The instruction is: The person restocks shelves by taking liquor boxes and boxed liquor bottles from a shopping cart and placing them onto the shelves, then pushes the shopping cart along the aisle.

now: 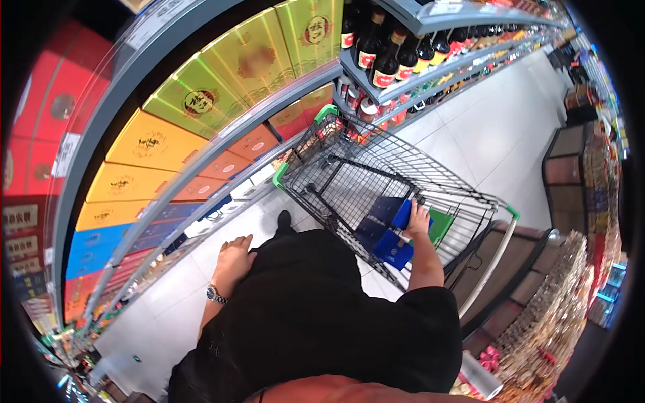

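My right hand reaches down into the wire shopping cart, its fingers on the upper part of a blue box. The box has a dark navy side and a bright blue side with a small pale emblem. Just beyond my fingers, a green panel shows near the cart's handle end. My left hand, with a metal watch on its wrist, hangs beside my body. Its fingers are loosely bent and slightly apart, with nothing visible in them.
On my left, shelves hold green boxes, yellow boxes and red boxes. Dark bottles line the shelf ahead. Brown display bins and heaped packaged goods stand on the right. Pale floor tiles run along the aisle.
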A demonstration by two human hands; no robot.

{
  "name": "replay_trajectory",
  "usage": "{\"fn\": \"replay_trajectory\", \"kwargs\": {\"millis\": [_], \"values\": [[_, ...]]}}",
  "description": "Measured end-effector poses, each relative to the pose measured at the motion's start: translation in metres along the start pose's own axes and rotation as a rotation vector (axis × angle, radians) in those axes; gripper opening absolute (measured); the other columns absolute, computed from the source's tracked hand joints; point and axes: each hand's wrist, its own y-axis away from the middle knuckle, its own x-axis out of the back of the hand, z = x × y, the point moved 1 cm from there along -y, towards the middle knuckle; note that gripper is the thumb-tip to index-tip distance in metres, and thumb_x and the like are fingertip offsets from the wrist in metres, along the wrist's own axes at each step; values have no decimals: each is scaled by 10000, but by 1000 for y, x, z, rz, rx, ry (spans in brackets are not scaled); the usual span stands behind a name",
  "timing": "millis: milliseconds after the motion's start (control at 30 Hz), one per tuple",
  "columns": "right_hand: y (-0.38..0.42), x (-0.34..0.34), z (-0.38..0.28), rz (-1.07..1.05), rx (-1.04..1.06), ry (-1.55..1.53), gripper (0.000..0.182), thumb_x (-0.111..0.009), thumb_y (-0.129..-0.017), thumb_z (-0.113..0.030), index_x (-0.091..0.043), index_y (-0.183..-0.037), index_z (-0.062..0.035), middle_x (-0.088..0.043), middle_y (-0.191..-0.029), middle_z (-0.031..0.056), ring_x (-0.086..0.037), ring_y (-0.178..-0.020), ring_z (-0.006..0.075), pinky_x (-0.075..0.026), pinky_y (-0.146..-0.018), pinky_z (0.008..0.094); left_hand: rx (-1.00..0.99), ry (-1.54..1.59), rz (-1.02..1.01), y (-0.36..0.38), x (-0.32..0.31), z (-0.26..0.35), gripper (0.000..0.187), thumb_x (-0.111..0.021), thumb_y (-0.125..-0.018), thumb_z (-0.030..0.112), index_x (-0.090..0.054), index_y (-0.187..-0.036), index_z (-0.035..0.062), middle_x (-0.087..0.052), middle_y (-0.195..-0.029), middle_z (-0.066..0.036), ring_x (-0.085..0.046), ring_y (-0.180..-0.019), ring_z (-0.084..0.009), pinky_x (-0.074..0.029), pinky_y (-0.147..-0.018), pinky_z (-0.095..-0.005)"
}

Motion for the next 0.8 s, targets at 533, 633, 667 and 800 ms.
{"fn": "replay_trajectory", "kwargs": {"millis": [533,633,667,800], "values": [[56,133,-69,408,443,50,1247,-837,-489,-241,-191,-1549,-128,-467,-1254,174,-453,-1211,354,-303,-1097,521,-92,200,20,-15,16,-8,513,-687,-865,212,-557,-1328,31,-623,-1253,-181,-606,-1123,-349,-470,-984,-424],[98,178,-78,554,624,49,1221,-828,-432,-226,-284,-1520,-119,-475,-1223,172,-473,-1172,350,-313,-1053,531,-207,341,31,-37,-6,-15,508,-666,-906,235,-538,-1341,7,-631,-1250,-186,-621,-1113,-336,-497,-954,-412],[116,197,-82,572,692,-19,1205,-832,-410,-213,-334,-1503,-120,-476,-1231,172,-479,-1168,355,-317,-1032,536,-199,732,-110,-52,-22,-17,515,-651,-931,268,-528,-1357,8,-636,-1241,-180,-626,-1113,-304,-492,-961,-393],[186,254,-84,623,868,34,1173,-837,-418,-195,-369,-1493,-144,-479,-1248,170,-473,-1189,363,-311,-1028,544,-113,1472,-555,-90,-38,4,653,-566,-994,422,-372,-1481,33,-587,-1311,-156,-609,-1144,-238,-467,-993,-392]]}}
